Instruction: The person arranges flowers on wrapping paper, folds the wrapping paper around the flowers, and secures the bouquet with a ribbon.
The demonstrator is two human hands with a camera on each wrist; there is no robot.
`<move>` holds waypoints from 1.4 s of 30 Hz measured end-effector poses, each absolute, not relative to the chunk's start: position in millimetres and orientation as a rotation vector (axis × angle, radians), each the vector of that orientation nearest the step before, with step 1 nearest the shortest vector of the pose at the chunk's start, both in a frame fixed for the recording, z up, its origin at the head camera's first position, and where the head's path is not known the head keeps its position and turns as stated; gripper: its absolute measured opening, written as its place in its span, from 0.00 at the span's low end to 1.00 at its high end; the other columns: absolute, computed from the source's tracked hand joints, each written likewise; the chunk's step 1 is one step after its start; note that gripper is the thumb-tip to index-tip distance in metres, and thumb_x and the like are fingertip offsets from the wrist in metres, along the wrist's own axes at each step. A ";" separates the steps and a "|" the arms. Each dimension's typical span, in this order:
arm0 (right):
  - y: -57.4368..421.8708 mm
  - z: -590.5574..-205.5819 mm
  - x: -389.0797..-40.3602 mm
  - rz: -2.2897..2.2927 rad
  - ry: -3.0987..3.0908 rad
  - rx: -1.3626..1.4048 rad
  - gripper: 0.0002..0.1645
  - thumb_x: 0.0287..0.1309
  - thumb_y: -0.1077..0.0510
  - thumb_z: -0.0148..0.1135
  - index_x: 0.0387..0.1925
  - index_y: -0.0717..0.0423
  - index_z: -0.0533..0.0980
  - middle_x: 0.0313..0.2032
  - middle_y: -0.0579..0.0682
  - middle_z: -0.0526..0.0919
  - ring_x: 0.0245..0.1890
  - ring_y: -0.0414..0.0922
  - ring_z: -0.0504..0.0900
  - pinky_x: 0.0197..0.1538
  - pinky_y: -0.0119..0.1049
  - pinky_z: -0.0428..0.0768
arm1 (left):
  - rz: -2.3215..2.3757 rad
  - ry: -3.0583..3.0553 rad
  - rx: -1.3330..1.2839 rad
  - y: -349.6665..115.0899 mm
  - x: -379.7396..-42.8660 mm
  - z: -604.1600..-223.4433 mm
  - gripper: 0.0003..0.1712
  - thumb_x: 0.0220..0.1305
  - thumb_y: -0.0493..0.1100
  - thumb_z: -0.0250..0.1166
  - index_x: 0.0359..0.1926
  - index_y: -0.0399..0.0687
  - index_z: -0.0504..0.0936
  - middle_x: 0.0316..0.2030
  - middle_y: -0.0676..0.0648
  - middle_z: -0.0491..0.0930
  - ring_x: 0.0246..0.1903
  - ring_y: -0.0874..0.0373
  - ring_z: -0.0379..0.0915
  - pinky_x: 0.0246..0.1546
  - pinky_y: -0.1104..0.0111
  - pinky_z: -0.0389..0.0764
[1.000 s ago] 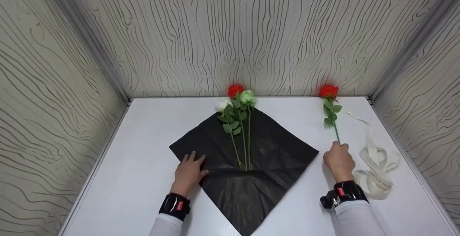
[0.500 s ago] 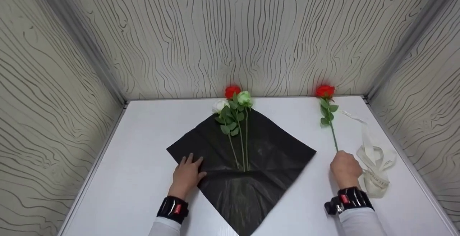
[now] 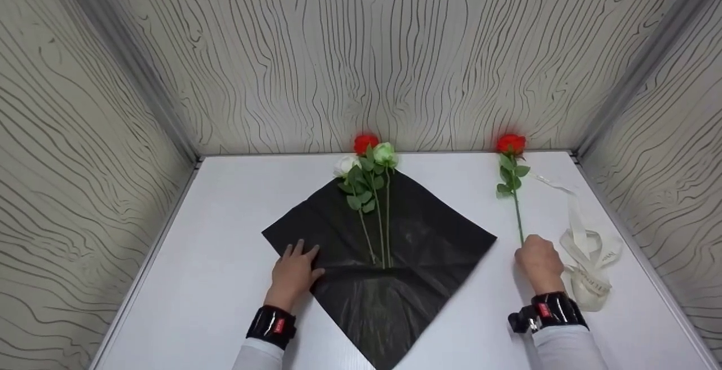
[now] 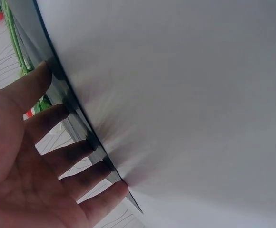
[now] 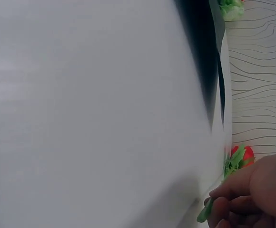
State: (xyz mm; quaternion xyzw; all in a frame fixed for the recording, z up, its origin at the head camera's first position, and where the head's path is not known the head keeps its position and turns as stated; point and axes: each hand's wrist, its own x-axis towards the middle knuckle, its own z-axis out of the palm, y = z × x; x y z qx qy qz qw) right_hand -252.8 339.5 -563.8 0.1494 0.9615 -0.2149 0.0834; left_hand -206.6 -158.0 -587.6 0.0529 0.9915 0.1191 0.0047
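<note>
My right hand (image 3: 540,263) grips the lower stem of a red rose (image 3: 511,145) on the right side; in the right wrist view the green stem end (image 5: 204,212) pokes out between thumb and fingers. With fingers spread, my left hand (image 3: 292,273) rests on the left edge of a black wrapping sheet (image 3: 440,234); the left wrist view shows its fingertips touching that edge. On the sheet lie another red rose (image 3: 365,144), a white rose (image 3: 346,166) and a pale green rose (image 3: 385,155). The sheet's lower part is folded up, its crease near their stem ends.
A cream ribbon (image 3: 589,288) with printed letters lies in loose loops right of my right hand. The white table (image 3: 225,206) meets a wood-patterned wall (image 3: 361,65) behind the flower heads, with side walls left and right.
My right hand has shifted down and a little right along the red rose's stem. The rose now stands straighter. My left hand and the sheet stay in place.
</note>
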 end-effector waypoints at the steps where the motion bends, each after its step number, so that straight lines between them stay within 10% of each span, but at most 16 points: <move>1: 338.1 -562.9 -253.0 -0.652 2.868 0.434 0.12 0.52 0.65 0.46 0.31 0.72 0.73 0.26 0.69 0.75 0.23 0.58 0.76 0.19 0.47 0.71 | 0.372 3.103 0.160 -158.0 -206.5 -587.7 0.32 0.55 0.57 0.63 0.59 0.51 0.73 0.61 0.35 0.62 0.59 0.35 0.57 0.50 0.46 0.66; 13: 308.1 -559.7 -254.9 -0.810 2.948 0.266 0.14 0.54 0.63 0.45 0.27 0.69 0.76 0.13 0.50 0.76 0.17 0.49 0.75 0.22 0.40 0.72 | 0.350 3.090 0.157 -158.2 -205.5 -587.3 0.32 0.55 0.57 0.63 0.59 0.52 0.72 0.61 0.35 0.62 0.59 0.35 0.57 0.50 0.47 0.66; 22: 267.5 -549.8 -261.6 -1.089 2.945 0.211 0.17 0.59 0.61 0.48 0.42 0.74 0.72 0.30 0.60 0.79 0.23 0.45 0.78 0.28 0.37 0.75 | 0.382 3.082 0.155 -158.4 -206.7 -587.0 0.32 0.56 0.56 0.62 0.60 0.52 0.71 0.62 0.35 0.61 0.59 0.36 0.55 0.51 0.46 0.65; 42: 149.1 -562.9 -257.2 -1.386 2.893 -0.107 0.08 0.57 0.65 0.54 0.37 0.67 0.74 0.25 0.52 0.78 0.15 0.40 0.76 0.19 0.32 0.76 | 0.379 3.081 0.151 -158.1 -206.0 -589.1 0.32 0.55 0.56 0.63 0.60 0.51 0.71 0.61 0.35 0.61 0.59 0.35 0.56 0.52 0.46 0.64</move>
